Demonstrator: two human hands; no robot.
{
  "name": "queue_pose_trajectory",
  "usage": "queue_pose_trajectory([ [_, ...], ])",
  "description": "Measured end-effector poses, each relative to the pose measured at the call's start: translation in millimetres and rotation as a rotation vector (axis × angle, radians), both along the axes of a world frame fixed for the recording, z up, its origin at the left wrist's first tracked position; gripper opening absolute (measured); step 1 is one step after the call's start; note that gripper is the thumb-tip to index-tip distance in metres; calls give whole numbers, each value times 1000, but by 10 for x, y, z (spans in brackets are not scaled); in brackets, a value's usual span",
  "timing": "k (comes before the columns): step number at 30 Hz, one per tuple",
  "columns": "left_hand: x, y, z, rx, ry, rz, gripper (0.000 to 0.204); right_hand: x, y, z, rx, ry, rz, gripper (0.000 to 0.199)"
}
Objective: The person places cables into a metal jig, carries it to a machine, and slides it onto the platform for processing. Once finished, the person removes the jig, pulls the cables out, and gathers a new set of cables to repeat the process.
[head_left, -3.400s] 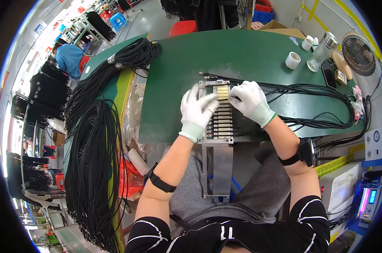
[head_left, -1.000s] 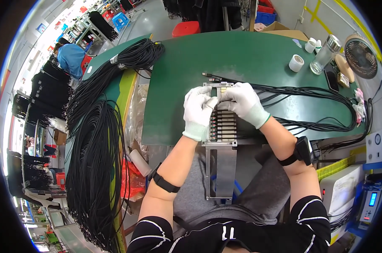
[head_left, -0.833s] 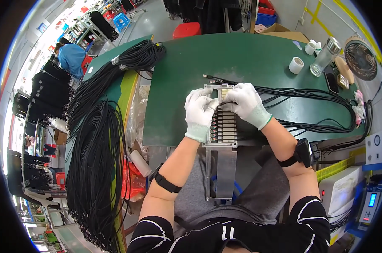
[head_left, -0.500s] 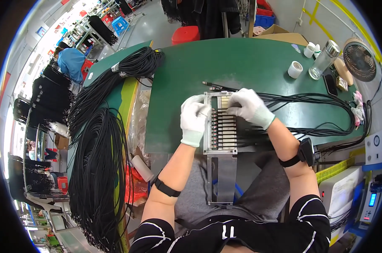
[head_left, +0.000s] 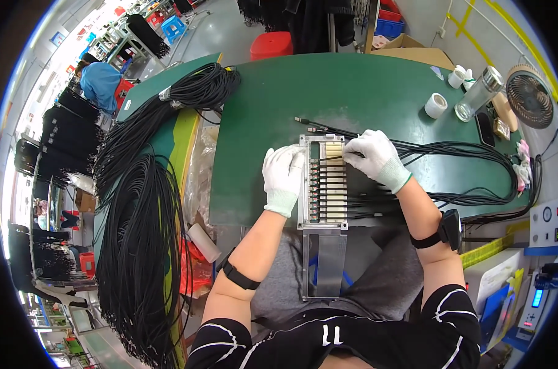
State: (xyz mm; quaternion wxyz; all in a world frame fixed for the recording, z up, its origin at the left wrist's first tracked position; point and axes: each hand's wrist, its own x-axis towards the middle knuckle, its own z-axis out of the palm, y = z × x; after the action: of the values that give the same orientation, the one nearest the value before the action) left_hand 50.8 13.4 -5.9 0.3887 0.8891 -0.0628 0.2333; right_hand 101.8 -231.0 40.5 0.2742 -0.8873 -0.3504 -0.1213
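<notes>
Both gloved hands [head_left: 283, 174] [head_left: 375, 158] flank the metal fixture [head_left: 303, 206], hiding each grip's closure and hold.

Metal fixture [head_left: 303, 190]: its left edge is flanked by the left hand [head_left: 282, 175], its right obstructed by the right hand [head_left: 376, 157] and black cables [head_left: 454, 149]; beyond its far end, past cable plugs [head_left: 313, 130], free tabletop [head_left: 328, 83] is offered

Bundled black cables [head_left: 137, 246] (plus a metal jig [head_left: 336, 186]) show a workshop.
</notes>
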Motion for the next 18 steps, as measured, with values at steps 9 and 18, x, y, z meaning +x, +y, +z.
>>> queue_pose_trajectory([
  [9, -98, -248, 115, 317, -70, -54, 25, 25, 67, -146, -7, -53, -1, 12],
  [18, -55, -277, 155, 473, 26, -140, 33, 326, -24, -176, -136, -227, -286, 13],
])
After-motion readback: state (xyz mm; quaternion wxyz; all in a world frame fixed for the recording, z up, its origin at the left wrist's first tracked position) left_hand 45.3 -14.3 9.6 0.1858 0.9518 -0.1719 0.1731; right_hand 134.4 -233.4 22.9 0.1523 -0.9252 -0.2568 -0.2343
